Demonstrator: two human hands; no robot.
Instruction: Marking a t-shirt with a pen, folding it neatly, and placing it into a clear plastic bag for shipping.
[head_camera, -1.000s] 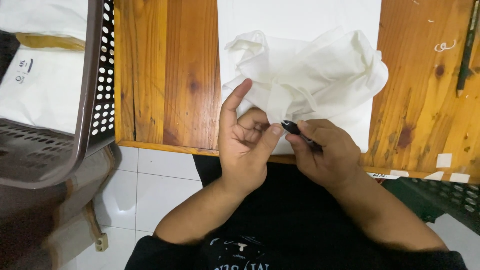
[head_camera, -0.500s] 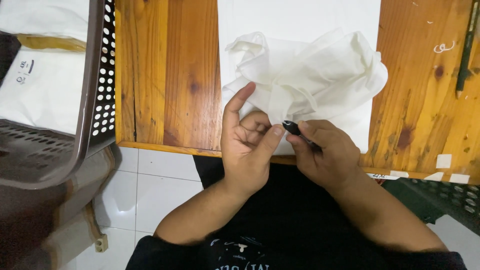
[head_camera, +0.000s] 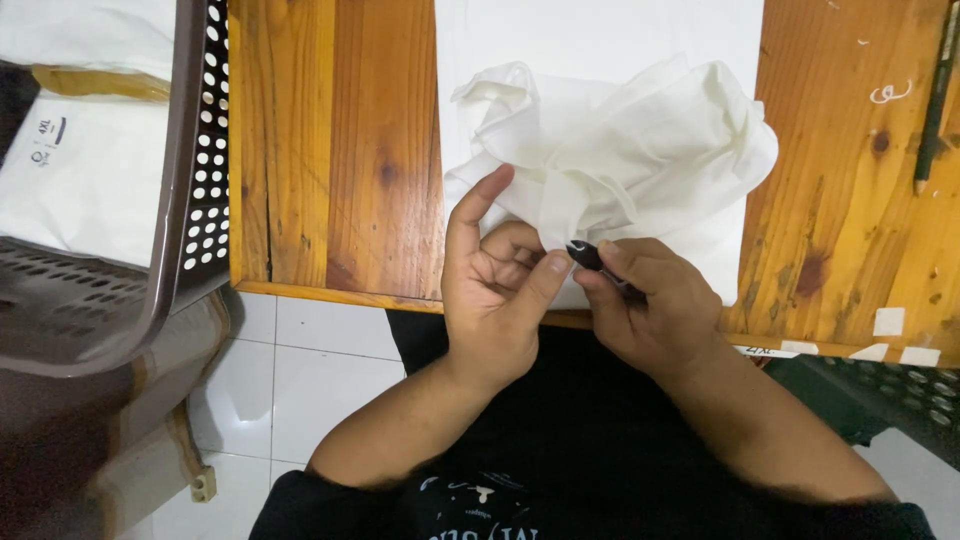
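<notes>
Head view, looking down on a wooden table. A crumpled white cloth lies on a flat white sheet that runs from the far edge of the table to the near edge; the cloth is bunched in the middle of that sheet, and its lower folds reach the hands at the near edge.

Left hand: palm up, index finger extended and touching the cloth's lower left fold, the other fingers curled in, thumb laid across toward the right hand. A fold of the cloth appears pinched between thumb and curled fingers.

Right hand: fingers pressed together around a small black tool, whose dark tip projects toward the left thumb and meets the cloth there. The kind of tool cannot be told; most of it is hidden in the hand.

Both hands sit over the near edge of the table, just beside each other, thumbs nearly touching.

Surroundings: a brown perforated basket at the left edge of the table, holding folded white garments. A dark pen lies by the right edge. Small white tags at the near right corner. White tiled floor below
</notes>
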